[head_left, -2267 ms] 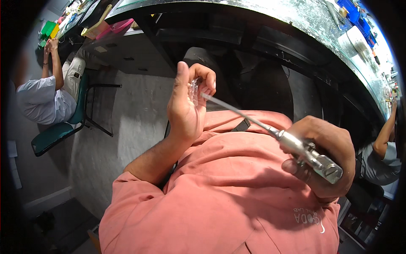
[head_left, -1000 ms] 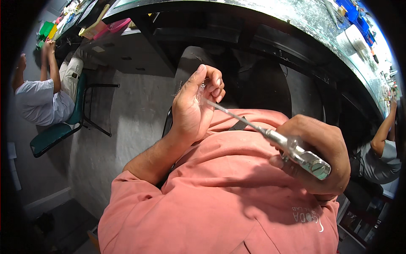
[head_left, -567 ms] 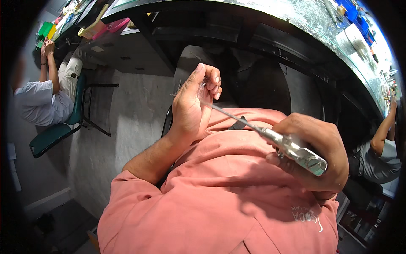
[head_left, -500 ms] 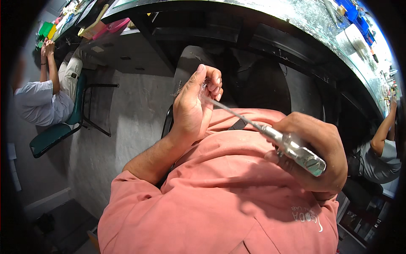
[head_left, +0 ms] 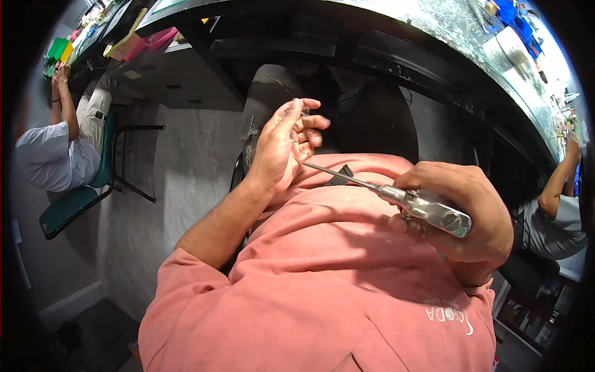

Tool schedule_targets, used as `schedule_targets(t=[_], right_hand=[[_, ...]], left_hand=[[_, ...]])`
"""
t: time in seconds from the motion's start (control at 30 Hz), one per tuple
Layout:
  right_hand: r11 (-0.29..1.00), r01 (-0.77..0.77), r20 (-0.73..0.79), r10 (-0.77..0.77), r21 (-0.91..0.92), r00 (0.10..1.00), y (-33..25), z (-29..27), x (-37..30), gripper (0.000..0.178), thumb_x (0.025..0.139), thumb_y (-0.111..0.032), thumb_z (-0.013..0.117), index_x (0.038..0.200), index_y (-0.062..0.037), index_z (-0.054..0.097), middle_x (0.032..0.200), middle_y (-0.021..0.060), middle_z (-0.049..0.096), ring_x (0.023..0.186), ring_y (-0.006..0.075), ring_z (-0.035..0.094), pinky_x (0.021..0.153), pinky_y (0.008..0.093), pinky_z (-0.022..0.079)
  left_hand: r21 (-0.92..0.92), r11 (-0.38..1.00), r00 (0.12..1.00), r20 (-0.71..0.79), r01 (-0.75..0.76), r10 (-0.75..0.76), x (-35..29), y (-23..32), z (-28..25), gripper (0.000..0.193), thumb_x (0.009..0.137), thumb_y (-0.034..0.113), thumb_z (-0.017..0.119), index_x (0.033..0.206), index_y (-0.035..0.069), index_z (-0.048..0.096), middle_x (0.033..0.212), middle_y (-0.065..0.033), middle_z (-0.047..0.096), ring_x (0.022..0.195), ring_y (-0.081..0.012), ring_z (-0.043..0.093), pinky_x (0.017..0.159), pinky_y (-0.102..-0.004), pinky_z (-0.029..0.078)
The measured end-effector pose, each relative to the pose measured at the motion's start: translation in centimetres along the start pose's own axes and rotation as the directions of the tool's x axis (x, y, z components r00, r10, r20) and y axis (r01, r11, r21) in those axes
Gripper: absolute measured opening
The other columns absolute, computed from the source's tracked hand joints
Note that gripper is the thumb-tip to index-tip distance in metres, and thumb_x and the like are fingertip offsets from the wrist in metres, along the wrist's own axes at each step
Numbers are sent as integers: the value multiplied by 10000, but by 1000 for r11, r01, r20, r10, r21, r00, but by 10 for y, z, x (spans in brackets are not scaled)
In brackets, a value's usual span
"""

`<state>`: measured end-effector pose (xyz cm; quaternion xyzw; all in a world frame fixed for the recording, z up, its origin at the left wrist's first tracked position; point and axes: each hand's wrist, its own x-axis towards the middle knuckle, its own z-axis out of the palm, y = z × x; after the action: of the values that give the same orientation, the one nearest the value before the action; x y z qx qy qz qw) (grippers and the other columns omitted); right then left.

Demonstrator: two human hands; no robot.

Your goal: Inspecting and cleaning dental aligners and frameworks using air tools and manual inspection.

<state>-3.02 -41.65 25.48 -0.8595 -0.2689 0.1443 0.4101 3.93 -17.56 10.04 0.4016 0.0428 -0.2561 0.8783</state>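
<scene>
My right hand (head_left: pixel 471 204) is wrapped round a silver metal air blow gun (head_left: pixel 427 211), its long thin nozzle pointing left. The nozzle tip ends close to the heel of my left palm; whether it touches the skin I cannot tell. My left hand (head_left: pixel 288 139) is raised over my lap, palm toward the nozzle. Its fingers are curled, with thumb and index finger brought together around something small (head_left: pixel 305 112) that is mostly hidden. Both hands are in front of my salmon-coloured shirt (head_left: pixel 322 266).
A glass-topped bench (head_left: pixel 427 25) curves across the far side, bearing a white tub (head_left: pixel 505 49) and blue bins (head_left: pixel 520 28). One person (head_left: pixel 62 149) sits at the left by a green chair (head_left: pixel 74 201); another (head_left: pixel 551 217) works at the right. Pink trays (head_left: pixel 152 42) rest far left.
My left hand has turned a little and its fingers are curled differently. The nozzle tip has gone from the middle of the palm down toward its heel. The whole view has shifted slightly.
</scene>
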Motion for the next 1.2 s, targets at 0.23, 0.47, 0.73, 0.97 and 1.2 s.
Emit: schedule_targets(t=[0.23,0.47,0.73,0.97,1.2], right_hand=[[994,-105,-78,104,-9,992,2,8,4,276,765,-138,775,985,-27,652,856,165,667,766,374,656,685,393,532],[990,-139,-72,136,-40,988,-4,5,5,231,822,-180,770,947,-23,655,847,168,672,768,363,660,668,409,521],[978,-206,-99,206,9,973,-3,9,0,197,837,-179,754,919,-30,655,805,142,665,730,343,655,636,386,507],[992,-129,-52,130,11,990,10,14,5,201,820,-165,760,930,-32,658,800,161,662,709,352,650,634,375,505],[973,-227,-120,230,43,966,6,17,4,196,828,-164,759,935,-34,660,833,146,678,745,345,664,661,378,513]], left_hand=[[-198,980,998,57,28,-17,5,-17,-7,254,1037,331,481,945,104,549,739,4,494,615,-80,429,552,-224,350],[-153,985,996,-20,83,-87,4,-22,-2,227,1005,237,457,1009,48,582,664,47,399,598,-73,366,576,-231,345],[-48,998,998,32,-45,46,7,-31,3,371,1058,400,440,869,93,529,717,22,453,649,-80,411,619,-235,372],[-73,995,996,62,-64,69,8,-34,-1,353,1062,369,437,851,100,524,736,14,468,660,-77,401,640,-241,361],[-42,993,994,18,-107,108,7,-32,2,326,1070,331,419,868,90,505,757,8,442,703,-86,405,679,-261,372]])
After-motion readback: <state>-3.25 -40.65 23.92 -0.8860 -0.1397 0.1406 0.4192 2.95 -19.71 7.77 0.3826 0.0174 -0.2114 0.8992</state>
